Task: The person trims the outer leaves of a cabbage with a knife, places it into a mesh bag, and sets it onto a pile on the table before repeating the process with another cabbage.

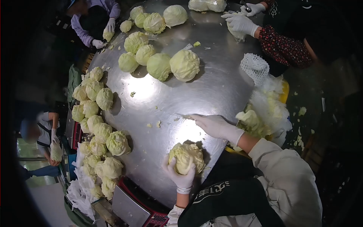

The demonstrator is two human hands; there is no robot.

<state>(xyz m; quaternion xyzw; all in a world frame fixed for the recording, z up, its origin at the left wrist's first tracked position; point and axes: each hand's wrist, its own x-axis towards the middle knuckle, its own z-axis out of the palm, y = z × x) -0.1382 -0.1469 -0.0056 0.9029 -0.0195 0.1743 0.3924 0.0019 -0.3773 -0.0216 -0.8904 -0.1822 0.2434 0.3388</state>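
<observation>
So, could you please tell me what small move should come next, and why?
Probably bring the right hand over to the cabbage: the left hand holds it on the metal table, while the right is stretched out, apart from it.

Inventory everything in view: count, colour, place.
Table: one, silver, centre
Near cabbage: one, pale green, near edge
Middle cabbages: five, pale green, centre
Far cabbages: five, pale green, top
Piled cabbages: many, pale green, left
Wrapped item: one, pale, top
Net: one, white, right edge
Leaf heap: one, pale green, right
Scale: at least one, red, bottom left
Workers: three, mixed clothing, around table
Left hand: one, white glove, on cabbage
Right hand: one, white glove, over table
</observation>
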